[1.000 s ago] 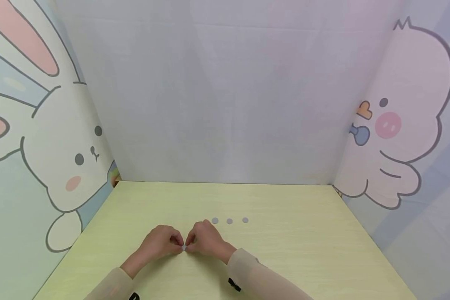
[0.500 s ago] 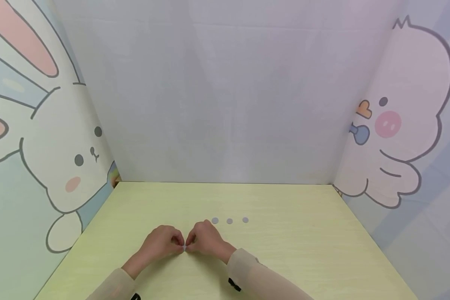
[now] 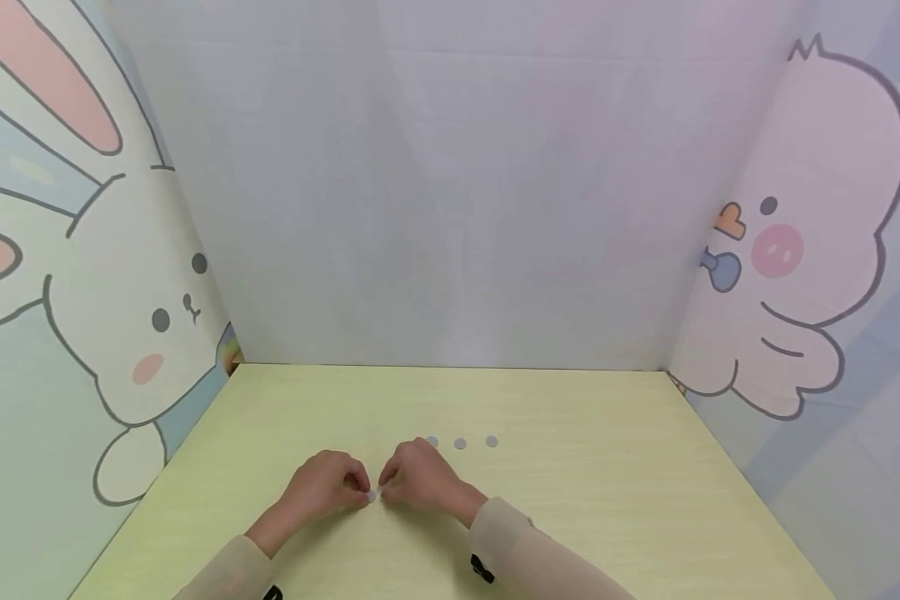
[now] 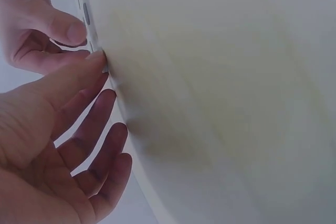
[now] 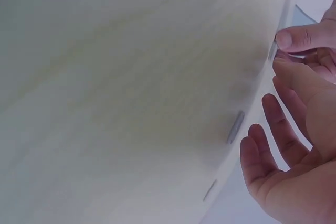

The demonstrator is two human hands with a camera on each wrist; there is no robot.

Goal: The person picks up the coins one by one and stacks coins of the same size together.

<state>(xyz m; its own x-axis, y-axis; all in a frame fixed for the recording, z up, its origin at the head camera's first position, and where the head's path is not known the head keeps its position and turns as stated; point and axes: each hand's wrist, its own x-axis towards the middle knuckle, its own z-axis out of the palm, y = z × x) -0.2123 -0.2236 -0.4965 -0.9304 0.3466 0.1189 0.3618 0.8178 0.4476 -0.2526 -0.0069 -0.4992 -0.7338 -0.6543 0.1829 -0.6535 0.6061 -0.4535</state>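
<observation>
In the head view, my left hand (image 3: 326,483) pinches a small round grey disc (image 3: 372,497) between thumb and index finger, low over the table (image 3: 607,500). Just to its right is my right hand (image 3: 423,477), thumb and index fingertips together on what looks like a thin pale sliver, with a narrow gap between the two hands. From the left wrist, the left hand (image 4: 68,108) shows its other fingers loosely bent beside the tabletop, and the disc is mostly hidden by the thumb. The right wrist view has the right hand (image 5: 294,129) with its other fingers spread and slightly curved.
Three more flat grey discs lie in a row behind the right hand: a left one (image 3: 432,441) partly beside the knuckles, a middle one (image 3: 461,443) and a right one (image 3: 492,441). A pale curtain (image 3: 450,208) hangs behind the table, with printed cartoon panels on both sides.
My right hand has shifted slightly right, away from the left hand, opening a small gap; more of the disc in the left fingers now shows. The left hand has hardly moved.
</observation>
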